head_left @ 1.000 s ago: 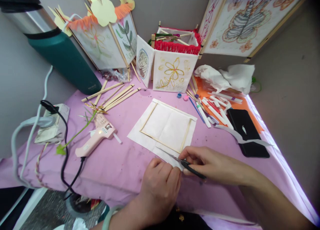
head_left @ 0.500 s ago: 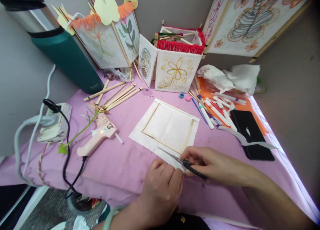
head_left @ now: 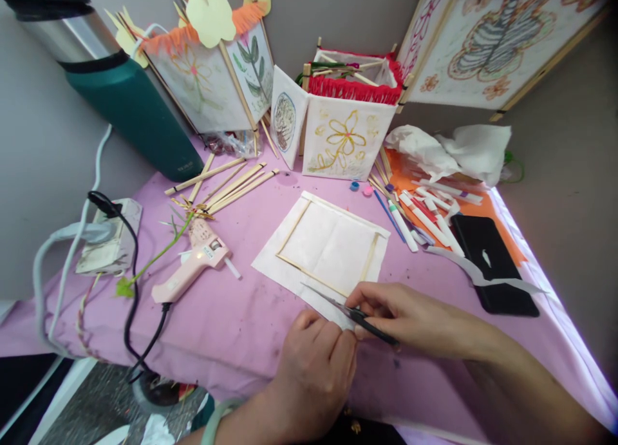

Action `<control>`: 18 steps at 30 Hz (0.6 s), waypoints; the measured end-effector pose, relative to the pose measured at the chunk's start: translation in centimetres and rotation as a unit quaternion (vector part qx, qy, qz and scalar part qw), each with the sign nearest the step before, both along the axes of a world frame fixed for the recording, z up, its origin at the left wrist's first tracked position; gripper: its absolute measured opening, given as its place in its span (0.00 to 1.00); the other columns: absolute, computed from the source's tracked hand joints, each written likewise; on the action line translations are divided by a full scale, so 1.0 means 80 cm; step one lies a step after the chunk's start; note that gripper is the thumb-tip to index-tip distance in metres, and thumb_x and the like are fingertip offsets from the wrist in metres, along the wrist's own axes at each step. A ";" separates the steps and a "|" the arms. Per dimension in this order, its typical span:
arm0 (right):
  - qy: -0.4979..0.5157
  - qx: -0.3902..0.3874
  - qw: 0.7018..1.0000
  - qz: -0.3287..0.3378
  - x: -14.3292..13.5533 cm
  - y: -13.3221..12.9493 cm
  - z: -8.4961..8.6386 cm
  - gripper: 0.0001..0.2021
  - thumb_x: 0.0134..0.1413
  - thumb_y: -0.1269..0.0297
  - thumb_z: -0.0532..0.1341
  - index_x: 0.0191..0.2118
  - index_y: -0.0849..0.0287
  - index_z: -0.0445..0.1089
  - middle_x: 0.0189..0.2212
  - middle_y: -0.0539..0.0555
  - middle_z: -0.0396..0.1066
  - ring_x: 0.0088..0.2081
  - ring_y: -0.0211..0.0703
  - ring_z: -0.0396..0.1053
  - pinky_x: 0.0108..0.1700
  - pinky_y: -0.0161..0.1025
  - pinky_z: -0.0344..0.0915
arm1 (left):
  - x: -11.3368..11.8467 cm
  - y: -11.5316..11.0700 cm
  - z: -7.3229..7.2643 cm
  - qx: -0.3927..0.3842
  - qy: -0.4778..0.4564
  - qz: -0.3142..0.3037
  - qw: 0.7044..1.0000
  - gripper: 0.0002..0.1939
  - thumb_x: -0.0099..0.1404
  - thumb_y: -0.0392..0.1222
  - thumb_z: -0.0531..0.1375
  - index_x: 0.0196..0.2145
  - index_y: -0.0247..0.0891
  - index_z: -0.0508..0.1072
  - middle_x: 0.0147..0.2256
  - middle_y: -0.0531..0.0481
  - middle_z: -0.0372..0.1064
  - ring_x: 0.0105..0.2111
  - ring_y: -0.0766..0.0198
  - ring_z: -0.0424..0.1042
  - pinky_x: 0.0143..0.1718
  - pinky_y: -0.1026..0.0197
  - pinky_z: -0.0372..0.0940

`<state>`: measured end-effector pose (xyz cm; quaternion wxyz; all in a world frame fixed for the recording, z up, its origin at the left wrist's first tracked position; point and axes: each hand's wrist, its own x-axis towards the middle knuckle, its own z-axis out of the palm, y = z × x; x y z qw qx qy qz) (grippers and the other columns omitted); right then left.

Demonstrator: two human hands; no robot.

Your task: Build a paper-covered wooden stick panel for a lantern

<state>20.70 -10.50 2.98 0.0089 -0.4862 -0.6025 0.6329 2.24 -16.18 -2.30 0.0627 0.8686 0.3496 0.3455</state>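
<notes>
A white sheet [head_left: 270,255] lies on the purple cloth, with a square frame of thin wooden sticks [head_left: 309,269] on it. My right hand [head_left: 391,310] grips black-handled scissors [head_left: 369,322] at the sheet's near edge, beside the frame's near corner. The blades point left over the white sheet. Just below them, my left hand [head_left: 316,361] is closed, knuckles up, at the sheet's near edge. Its fingertips are hidden, so what it may pinch cannot be made out.
Left are a pink glue gun [head_left: 196,268], a power strip [head_left: 113,239], wooden sticks [head_left: 236,190] and a teal bottle [head_left: 140,116]. Behind stands a drawn-on lantern [head_left: 347,139]. Right are markers [head_left: 429,223] and a black phone [head_left: 497,265].
The view has shifted slightly, so the table's objects appear a little further right. My hands and the scissors hold nearly the same pose at the sheet's near edge.
</notes>
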 end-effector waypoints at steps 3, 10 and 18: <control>0.001 0.001 1.000 0.002 0.000 0.001 0.000 0.08 0.58 0.63 0.56 0.41 0.59 0.67 0.22 0.45 0.62 0.23 0.32 0.58 0.24 0.30 0.54 | 0.000 0.000 0.001 0.002 -0.005 0.003 1.000 0.12 0.62 0.26 0.56 0.23 0.35 0.63 0.25 0.52 0.65 0.26 0.66 0.61 0.32 0.57 0.57; -0.006 -0.002 1.000 0.004 -0.001 0.003 0.000 0.08 0.57 0.65 0.56 0.42 0.58 0.68 0.22 0.45 0.63 0.22 0.32 0.60 0.24 0.29 0.56 | 0.000 0.000 0.001 -0.005 -0.004 -0.001 1.000 0.12 0.61 0.26 0.56 0.23 0.35 0.63 0.26 0.51 0.67 0.27 0.65 0.64 0.31 0.57 0.57; -0.011 0.023 1.000 0.009 -0.005 0.006 -0.004 0.08 0.56 0.66 0.56 0.41 0.57 0.69 0.25 0.48 0.69 0.24 0.32 0.63 0.23 0.29 0.57 | 0.000 0.000 -0.002 -0.002 -0.015 -0.003 1.000 0.08 0.61 0.25 0.55 0.28 0.34 0.68 0.24 0.52 0.65 0.25 0.65 0.61 0.30 0.57 0.56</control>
